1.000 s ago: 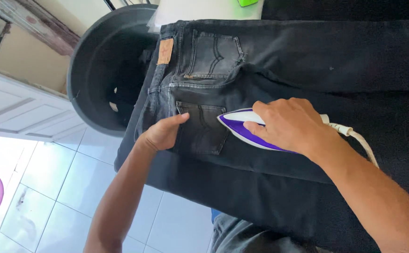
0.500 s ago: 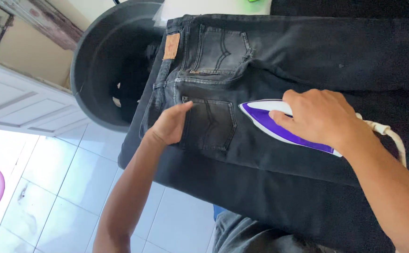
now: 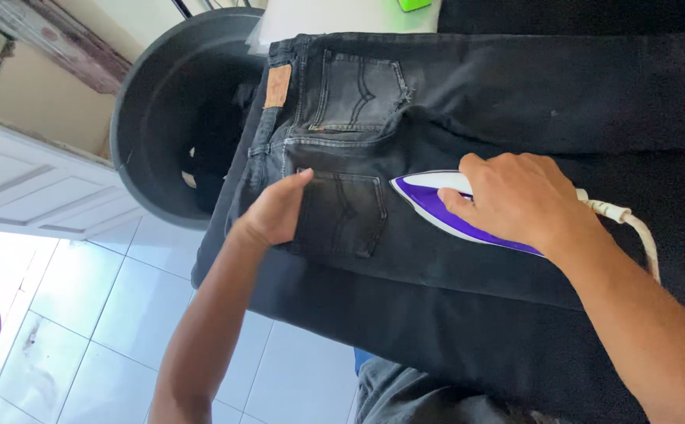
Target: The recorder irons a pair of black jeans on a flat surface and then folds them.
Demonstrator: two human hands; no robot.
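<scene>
While the left hand [image 3: 275, 212] lies flat, fingers together, pressing the near back pocket of the black jeans [image 3: 515, 102] spread across the board, the right hand [image 3: 519, 200] wraps tightly over the purple-and-white iron [image 3: 429, 206] resting on the seat, forearm angled in from the lower right.

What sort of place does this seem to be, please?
Probably a home laundry or utility area: an iron pressed over dark jeans, a large dark tub of clothes beside them, and a pale tiled floor.
</scene>
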